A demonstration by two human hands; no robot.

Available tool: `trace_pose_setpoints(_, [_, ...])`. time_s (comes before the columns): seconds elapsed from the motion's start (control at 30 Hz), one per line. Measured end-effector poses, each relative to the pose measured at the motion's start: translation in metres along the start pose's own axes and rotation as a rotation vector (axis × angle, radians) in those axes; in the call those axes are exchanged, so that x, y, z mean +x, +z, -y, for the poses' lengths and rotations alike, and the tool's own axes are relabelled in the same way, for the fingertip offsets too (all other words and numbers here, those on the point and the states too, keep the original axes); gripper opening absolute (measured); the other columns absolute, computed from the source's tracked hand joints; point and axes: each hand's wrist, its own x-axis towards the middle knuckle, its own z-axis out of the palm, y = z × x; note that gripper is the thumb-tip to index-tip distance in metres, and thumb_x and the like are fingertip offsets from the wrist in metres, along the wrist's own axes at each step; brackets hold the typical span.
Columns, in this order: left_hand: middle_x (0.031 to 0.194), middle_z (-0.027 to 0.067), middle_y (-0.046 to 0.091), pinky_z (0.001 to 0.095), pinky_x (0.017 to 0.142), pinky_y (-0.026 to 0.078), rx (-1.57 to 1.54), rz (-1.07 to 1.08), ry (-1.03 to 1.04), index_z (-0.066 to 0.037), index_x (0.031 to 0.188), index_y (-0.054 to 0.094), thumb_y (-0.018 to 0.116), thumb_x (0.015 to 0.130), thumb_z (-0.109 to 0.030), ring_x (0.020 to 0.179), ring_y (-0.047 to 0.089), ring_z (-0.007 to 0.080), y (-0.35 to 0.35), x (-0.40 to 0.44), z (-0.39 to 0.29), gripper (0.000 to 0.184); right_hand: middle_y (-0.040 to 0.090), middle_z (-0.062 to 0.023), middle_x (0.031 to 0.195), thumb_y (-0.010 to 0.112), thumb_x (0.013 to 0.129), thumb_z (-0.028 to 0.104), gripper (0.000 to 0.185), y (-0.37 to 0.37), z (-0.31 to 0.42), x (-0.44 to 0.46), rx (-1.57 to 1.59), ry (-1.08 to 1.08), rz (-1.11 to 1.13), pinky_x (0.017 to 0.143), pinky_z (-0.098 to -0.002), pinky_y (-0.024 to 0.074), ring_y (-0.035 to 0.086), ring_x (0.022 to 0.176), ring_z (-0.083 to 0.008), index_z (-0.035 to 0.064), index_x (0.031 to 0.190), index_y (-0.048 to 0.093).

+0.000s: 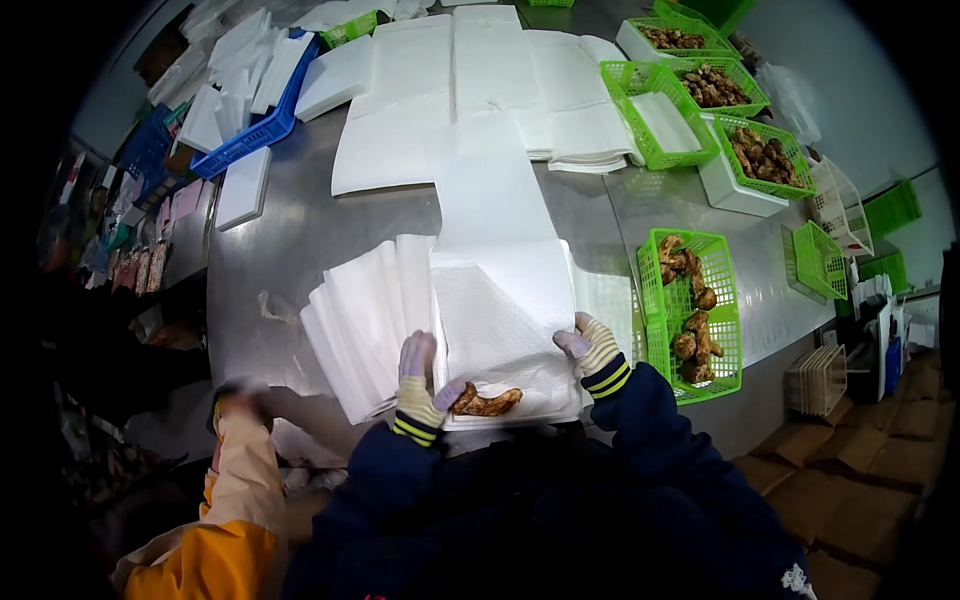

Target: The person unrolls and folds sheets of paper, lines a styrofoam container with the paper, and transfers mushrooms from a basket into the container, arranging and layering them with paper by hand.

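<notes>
A white foam box (438,320) lies in front of me, lined with a white paper sheet (505,310) whose long end runs away over its far side. One brown, knobbly mushroom (487,402) lies on the paper at the near end. My left hand (417,378), in a striped knit glove, rests at the box's left edge with fingers stretched out and thumb apart, its tip close beside the mushroom. On the right edge, my gloved right hand (594,345) has thumb and fingers closed on the edge of the paper.
Several white sheets (350,320) fan out left of the box. A green basket (735,350) with mushrooms stands right. More green baskets (770,160) line the far right; a blue crate (262,135) holds foam pieces. Another person's sleeve (245,470) reaches in at left.
</notes>
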Motion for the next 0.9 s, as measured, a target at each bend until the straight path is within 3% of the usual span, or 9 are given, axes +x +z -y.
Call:
trace_pose_setpoints(0.17, [0.140,0.0269,0.028,0.0434,0.106,0.026,-0.122,0.078,-0.121,-0.007,0.134,0.040,0.073,0.065,-0.057,0.131,0.029,0.0373,0.015,0.034,0.019,0.091,0.062,-0.0087,0.097,0.055,0.078,0.004,0.035,-0.005,0.000,-0.009,0.001,0.086,0.086,0.082,-0.0276,0.0472,0.058,0.087,-0.0153,-0.0065,0.112,0.053])
trace_pose_setpoints(0.3, [0.143,0.0273,0.020,0.0431,0.107,0.025,-0.540,0.032,-0.334,-0.008,0.134,0.041,0.073,0.064,-0.058,0.135,0.023,0.0347,0.021,0.045,0.008,0.092,0.062,-0.0081,0.099,0.055,0.081,0.004,0.033,-0.006,0.008,-0.021,-0.033,0.048,0.130,0.084,-0.0280,0.0471,0.059,0.089,-0.0150,-0.0048,0.113,0.055])
trace_pose_setpoints(0.43, [0.145,0.0275,0.014,0.0418,0.106,0.026,-0.421,0.055,-0.324,-0.008,0.130,0.047,0.075,0.065,-0.055,0.134,0.024,0.0342,0.027,0.058,0.039,0.085,0.064,-0.0079,0.100,0.055,0.084,0.001,0.026,-0.011,-0.001,-0.021,-0.034,0.055,0.120,0.086,-0.0270,0.0466,0.059,0.091,-0.0141,-0.0043,0.110,0.058])
trace_pose_setpoints(0.53, [0.145,0.0268,0.015,0.0397,0.106,0.026,-0.459,0.071,-0.337,-0.001,0.127,0.048,0.076,0.067,-0.049,0.134,0.025,0.0331,0.029,0.067,0.034,0.081,0.065,-0.0063,0.098,0.055,0.085,-0.001,0.023,-0.013,-0.006,-0.017,-0.027,-0.026,0.156,0.086,-0.0256,0.0463,0.060,0.090,-0.0132,-0.0031,0.107,0.060])
trace_pose_setpoints(0.63, [0.146,0.0174,0.021,0.0311,0.096,0.038,-0.670,0.136,-0.448,0.009,0.122,0.046,0.075,0.074,-0.036,0.115,0.045,0.0199,0.025,0.065,0.032,0.072,0.062,-0.0018,0.098,0.060,0.084,0.006,0.022,-0.010,-0.007,-0.013,0.029,-0.072,0.146,0.075,-0.0227,0.0455,0.054,0.078,-0.0063,0.0018,0.105,0.064])
trace_pose_setpoints(0.7, [0.133,0.0130,0.044,0.0266,0.089,0.044,-0.765,0.151,-0.523,0.007,0.129,0.041,0.071,0.080,-0.027,0.102,0.054,0.0146,0.012,0.067,0.004,0.066,0.056,-0.0094,0.116,0.063,0.084,0.014,0.027,-0.013,-0.010,-0.011,-0.298,-0.272,0.081,0.086,-0.0299,0.0438,0.055,0.096,-0.0140,0.0040,0.109,0.064])
trace_pose_setpoints(0.73, [0.127,0.0119,0.049,0.0265,0.089,0.044,-0.854,0.145,-0.534,0.005,0.131,0.039,0.070,0.081,-0.027,0.102,0.055,0.0144,0.005,0.068,-0.005,0.067,0.040,-0.0233,0.132,0.068,0.077,0.036,0.048,-0.018,0.007,-0.014,-0.727,-0.389,0.067,0.103,-0.0429,0.0306,0.036,0.125,-0.0331,0.0108,0.117,0.060])
trace_pose_setpoints(0.83, [0.118,0.0104,0.056,0.0272,0.092,0.042,-1.007,0.113,-0.601,0.002,0.135,0.035,0.071,0.080,-0.029,0.105,0.054,0.0155,-0.005,0.062,-0.011,0.072,0.032,-0.0270,0.137,0.065,0.071,0.057,0.065,-0.032,-0.010,-0.016,-1.001,-0.366,0.010,0.106,-0.0477,0.0232,0.027,0.128,-0.0419,0.0158,0.121,0.058])
trace_pose_setpoints(0.9, [0.117,0.0105,0.057,0.0299,0.096,0.040,-0.822,0.175,-0.556,0.002,0.137,0.033,0.072,0.079,-0.033,0.109,0.053,0.0184,-0.003,0.051,0.009,0.078,0.024,-0.0303,0.139,0.062,0.068,0.065,0.074,-0.032,-0.025,-0.020,-0.964,-0.347,0.051,0.107,-0.0491,0.0210,0.022,0.129,-0.0454,0.0199,0.126,0.054])
